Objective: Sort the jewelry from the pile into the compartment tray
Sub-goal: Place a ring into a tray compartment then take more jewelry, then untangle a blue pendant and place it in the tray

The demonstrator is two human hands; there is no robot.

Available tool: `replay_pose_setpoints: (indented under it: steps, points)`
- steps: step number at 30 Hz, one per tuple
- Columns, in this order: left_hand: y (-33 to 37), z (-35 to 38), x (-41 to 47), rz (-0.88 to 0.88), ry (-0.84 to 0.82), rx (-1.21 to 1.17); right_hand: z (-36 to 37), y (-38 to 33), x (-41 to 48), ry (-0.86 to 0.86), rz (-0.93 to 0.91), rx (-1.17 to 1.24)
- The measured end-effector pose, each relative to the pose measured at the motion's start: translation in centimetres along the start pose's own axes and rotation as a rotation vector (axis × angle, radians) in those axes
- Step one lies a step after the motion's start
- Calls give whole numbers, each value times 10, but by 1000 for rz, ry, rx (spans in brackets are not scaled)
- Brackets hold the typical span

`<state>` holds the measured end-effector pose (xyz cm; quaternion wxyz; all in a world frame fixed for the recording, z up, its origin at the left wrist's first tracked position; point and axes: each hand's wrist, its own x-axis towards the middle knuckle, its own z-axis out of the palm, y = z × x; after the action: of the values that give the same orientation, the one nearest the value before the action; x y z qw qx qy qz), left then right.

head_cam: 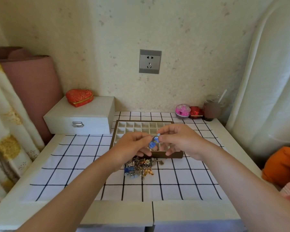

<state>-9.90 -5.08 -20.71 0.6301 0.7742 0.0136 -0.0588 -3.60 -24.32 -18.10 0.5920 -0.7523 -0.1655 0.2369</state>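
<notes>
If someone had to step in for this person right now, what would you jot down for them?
Left hand: pinches the blue piece from the left.
Right hand: pinches the same blue piece from the right, held above the near part of the compartment tray.
Pile: lies on the checked cloth, just in front of the tray.
Done: the far compartments that show look empty; the near ones are hidden by the hands.
Left: place the blue piece in a compartment, then sort the rest of the pile.
</notes>
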Motion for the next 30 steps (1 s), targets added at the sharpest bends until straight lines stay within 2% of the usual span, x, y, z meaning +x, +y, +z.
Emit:
replay_pose_setpoints:
  steps: [6, 12, 16, 21, 26, 30]
  points:
    - [3, 3, 15, -22, 126, 17, -4, 1, 16, 43, 9, -25]
    - [7, -4, 37, -35, 179, 18, -6, -1, 31, -13, -8, -150]
    - [14, -8, 49, 11, 132, 100, -10, 1, 44, 73, -43, -251]
    - [20, -10, 61, 42, 70, 156, -21, 1, 54, 63, -20, -198]
    - [13, -12, 73, 90, 221, 234, -21, 5, 62, 98, 14, -213]
    - [4, -11, 76, 138, 239, 444, -16, 10, 67, 122, 72, -306]
